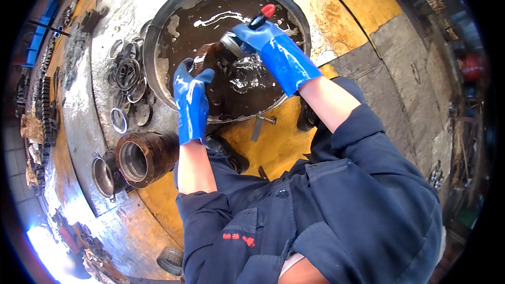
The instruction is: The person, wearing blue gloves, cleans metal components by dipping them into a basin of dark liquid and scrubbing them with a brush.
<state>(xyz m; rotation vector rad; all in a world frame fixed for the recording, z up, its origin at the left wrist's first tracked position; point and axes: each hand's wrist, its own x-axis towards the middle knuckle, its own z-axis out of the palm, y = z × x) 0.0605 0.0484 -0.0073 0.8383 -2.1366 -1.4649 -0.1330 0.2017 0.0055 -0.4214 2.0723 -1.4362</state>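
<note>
left hand (190, 88): blue rubber glove, left of centre, fingers curled round a dark wet round part (210, 59) held at the surface of the liquid; grasping it.
right hand (263, 39): blue glove, upper centre, clenched on a brush (261, 18) with black handle and red tip; the bristle end is hidden behind a small grey metal piece (231, 43) at the glove, can't tell if that is part of the brush.
basin (158, 39): big round black tub, upper centre, full of dark oily liquid with white glare and splashing; the part sits inside it, left of the middle.
doing it well (judgement): keep the part low over the liquid so drips fall back in, turn it with the left hand, scrub short strokes, firm grip since gloves and part look slick.
rings (126, 76): loose pile of thin metal rings and seals, left of basin, greasy grey.
drum (144, 158): rusty brown ribbed cylinder lying on its side, lower left, hollow bore.
cup (102, 176): smaller metal ring-shaped housing just left of drum.
floor (342, 0): worn yellow paint and grey steel plate, scratched, oil-stained.
clothes: dark blue work jacket (342, 205), sleeves pushed up.
</note>
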